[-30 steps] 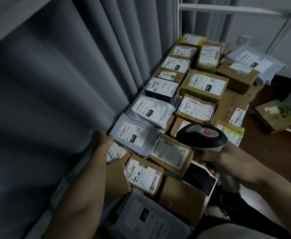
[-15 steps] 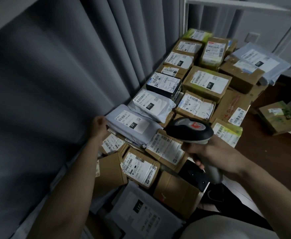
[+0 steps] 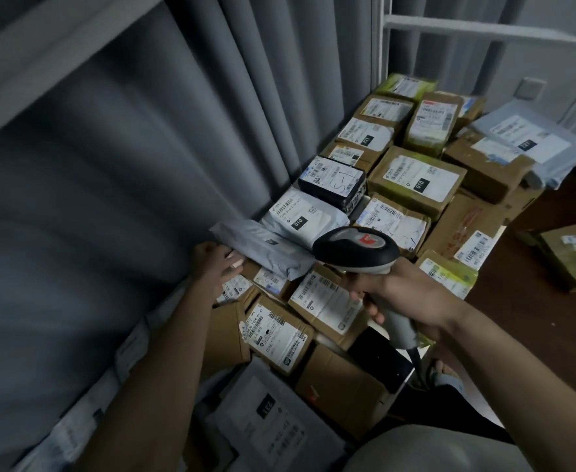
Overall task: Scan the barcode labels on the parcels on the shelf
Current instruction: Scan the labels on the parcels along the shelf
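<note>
- Grey poly mailer is tilting among the shelf's labelled parcels, the left hand gripping its near end.
- Right hand is clenching the barcode scanner just beside it.

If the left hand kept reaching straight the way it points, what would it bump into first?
The left hand already touches the near end of the grey mailer bag, lifted at that end. Pushing on, it would press further into that bag; beyond lies the white "010" bag. Depth is hard to judge.

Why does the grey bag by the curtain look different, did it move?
Yes. The left hand has tipped the grey bag up on edge against the white 010 bag, which stayed put.
</note>
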